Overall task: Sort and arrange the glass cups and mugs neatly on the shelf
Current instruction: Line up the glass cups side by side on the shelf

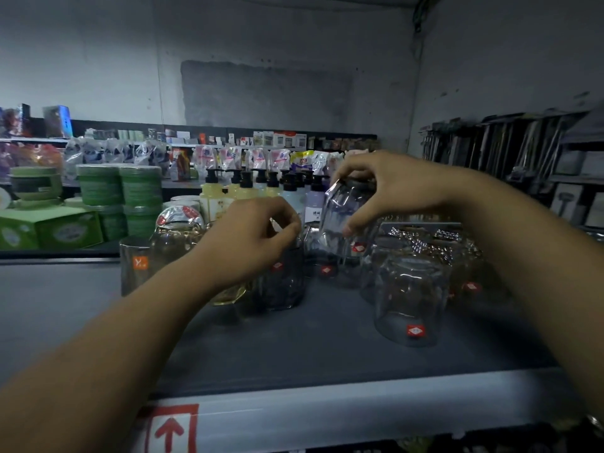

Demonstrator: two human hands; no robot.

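A clear glass cup (343,217), inverted and tilted, is gripped by the right hand (389,188) just above the shelf (294,348). The left hand (251,237) pinches the top of a dark cup (284,282) beneath it. This looks mid-sort: next, the lifted cup needs lowering gently into a row.

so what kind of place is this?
Most likely a shop selling household goods. The glass cups on the shelf carry red stickers, and the racks behind hold rows of the same pump bottles and refill pouches.
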